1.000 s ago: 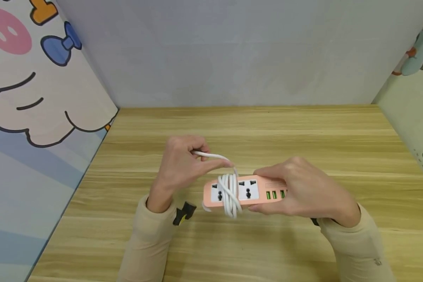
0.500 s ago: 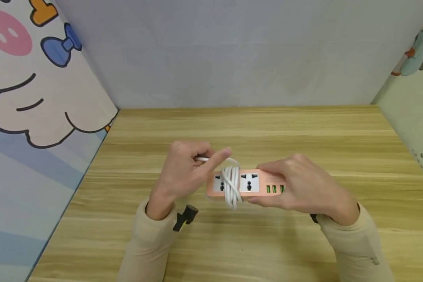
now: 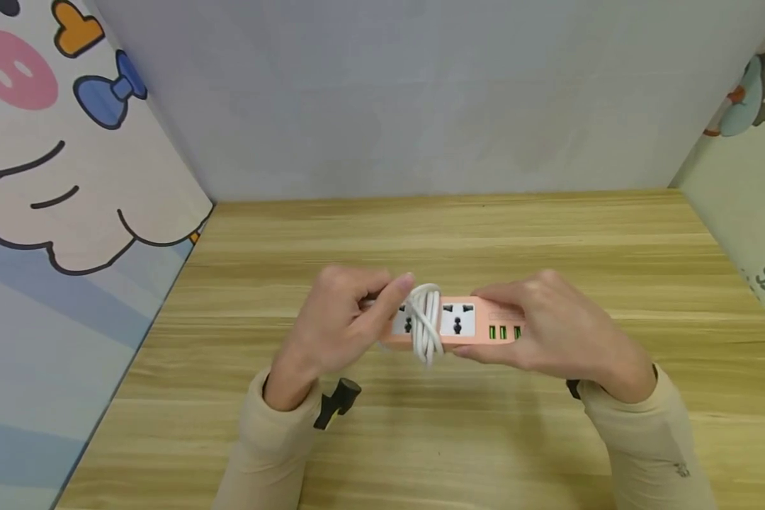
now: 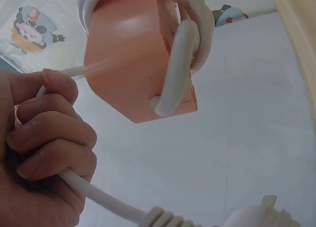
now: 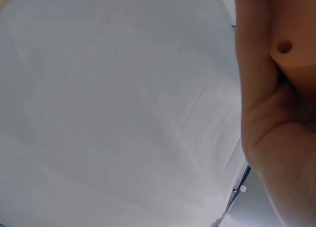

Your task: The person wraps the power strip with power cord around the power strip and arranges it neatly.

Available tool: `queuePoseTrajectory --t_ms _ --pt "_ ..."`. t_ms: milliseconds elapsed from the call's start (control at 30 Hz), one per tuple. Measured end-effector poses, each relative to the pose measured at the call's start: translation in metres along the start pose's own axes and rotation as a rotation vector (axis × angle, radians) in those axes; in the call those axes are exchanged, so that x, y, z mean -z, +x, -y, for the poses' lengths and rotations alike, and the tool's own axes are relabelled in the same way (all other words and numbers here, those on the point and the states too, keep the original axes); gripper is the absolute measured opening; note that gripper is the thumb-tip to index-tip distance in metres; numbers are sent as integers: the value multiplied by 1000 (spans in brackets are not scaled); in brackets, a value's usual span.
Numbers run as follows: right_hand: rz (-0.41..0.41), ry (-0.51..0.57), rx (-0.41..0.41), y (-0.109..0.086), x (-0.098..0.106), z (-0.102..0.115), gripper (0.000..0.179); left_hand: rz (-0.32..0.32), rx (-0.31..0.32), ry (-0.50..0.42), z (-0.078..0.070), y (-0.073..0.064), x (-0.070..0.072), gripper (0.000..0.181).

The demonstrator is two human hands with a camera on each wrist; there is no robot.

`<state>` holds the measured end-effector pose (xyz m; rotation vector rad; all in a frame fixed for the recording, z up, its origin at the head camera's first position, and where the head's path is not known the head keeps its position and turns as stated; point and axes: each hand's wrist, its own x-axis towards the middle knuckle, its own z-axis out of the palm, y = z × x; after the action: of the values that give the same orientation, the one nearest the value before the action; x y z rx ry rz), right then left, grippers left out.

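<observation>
A peach-coloured power strip [image 3: 482, 312] with white socket panels and green USB ports is held above the table. My right hand [image 3: 567, 336] grips its right end, thumb on the near edge and fingers on the far edge. Several turns of white cord [image 3: 426, 322] wrap round the strip left of its middle. My left hand [image 3: 341, 319] is beside the strip's left end, its fingers curled round the cord's loose part. In the left wrist view that cord [image 4: 106, 200] runs out below the fist towards a white plug [image 4: 259, 217].
A wood-grain table [image 3: 484, 439] lies beneath the hands. Behind it rises a grey-white wall [image 3: 421, 99]. Cartoon-printed panels [image 3: 89, 227] stand at the left and right sides. A black wrist-camera mount [image 3: 338, 402] sticks out from the left wrist.
The strip and right hand have moved slightly up and away. My left hand has drawn closer to the strip, and the cord stretch between hand and coil looks shorter and partly hidden.
</observation>
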<state>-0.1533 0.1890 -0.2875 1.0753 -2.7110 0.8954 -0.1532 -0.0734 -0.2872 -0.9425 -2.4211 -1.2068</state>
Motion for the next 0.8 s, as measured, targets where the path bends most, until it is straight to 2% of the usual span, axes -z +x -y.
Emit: queuePoseTrajectory --t_ms 333,500,800 --pt "-51 7 21 0 4 -6 29 71 9 -12 -8 -3 2 43" --pt "-88 12 29 1 4 -6 27 108 40 -15 -10 -5 6 37" --pt "-206 12 78 1 7 -9 34 191 80 -115 -12 -8 10 28"
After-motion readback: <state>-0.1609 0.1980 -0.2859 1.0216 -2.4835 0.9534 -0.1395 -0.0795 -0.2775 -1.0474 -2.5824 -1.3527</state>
